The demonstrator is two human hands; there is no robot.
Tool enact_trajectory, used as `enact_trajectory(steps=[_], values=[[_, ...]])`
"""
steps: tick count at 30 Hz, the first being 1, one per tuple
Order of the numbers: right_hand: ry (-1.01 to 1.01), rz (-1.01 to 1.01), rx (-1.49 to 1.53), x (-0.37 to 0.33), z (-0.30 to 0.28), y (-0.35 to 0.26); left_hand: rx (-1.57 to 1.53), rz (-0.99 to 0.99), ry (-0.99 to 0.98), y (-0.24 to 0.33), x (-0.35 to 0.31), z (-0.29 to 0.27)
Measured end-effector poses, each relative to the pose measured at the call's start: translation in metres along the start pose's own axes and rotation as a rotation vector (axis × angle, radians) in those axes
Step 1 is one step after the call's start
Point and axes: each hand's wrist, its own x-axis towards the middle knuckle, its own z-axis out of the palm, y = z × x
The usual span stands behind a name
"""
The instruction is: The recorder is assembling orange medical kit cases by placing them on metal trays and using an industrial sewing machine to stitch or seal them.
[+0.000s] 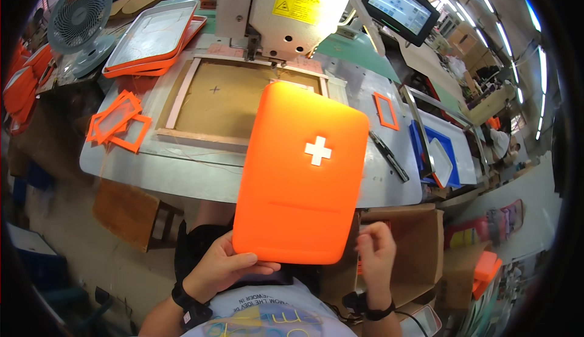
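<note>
My left hand (231,263) grips the lower left corner of an orange first-aid case panel (286,191), thumb on the front and fingers behind. The panel is rounded at its corners, carries a white cross (317,151), and is held up tilted above the table's near edge. Close to its lower right edge is my right hand (376,253), with fingers curled together; whether something small is pinched in them cannot be made out. Behind the panel, partly hidden by it, a flat sewing template (213,103) with a pale frame lies under the sewing machine head (292,20).
Orange rectangular frames (115,137) lie at the table's left, another frame (395,120) at the right beside a dark pen-like tool (389,157). White trays with orange rims (149,30), a fan (79,17) and a screen (400,8) stand behind. A cardboard box (426,246) sits below right.
</note>
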Motion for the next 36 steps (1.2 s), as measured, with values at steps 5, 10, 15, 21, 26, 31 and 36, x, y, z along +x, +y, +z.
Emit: enact_trajectory(steps=[5,10,15,21,26,31,36], values=[[-0.329,0.356,0.810,-0.008,0.019,0.013,0.007,0.029,0.046,-0.005,0.001,-0.002],[-0.313,0.386,1.063,-0.012,0.031,0.008,0.173,0.022,0.044,-0.001,-0.001,0.001],[-0.181,0.028,0.918,-0.004,-0.012,-0.004,0.308,0.229,0.052,0.009,0.004,-0.002],[-0.001,-0.051,0.855,0.004,-0.066,0.006,0.504,0.300,0.047,0.029,0.004,0.013],[0.178,-0.083,0.905,-0.008,-0.068,-0.013,0.585,0.295,-0.019,0.035,0.011,0.025],[0.197,-0.134,0.867,-0.008,-0.072,-0.019,1.350,0.663,-0.258,0.064,0.020,0.069],[0.214,-0.126,0.844,-0.012,-0.055,-0.027,1.992,1.179,-0.787,0.034,0.059,0.128]])
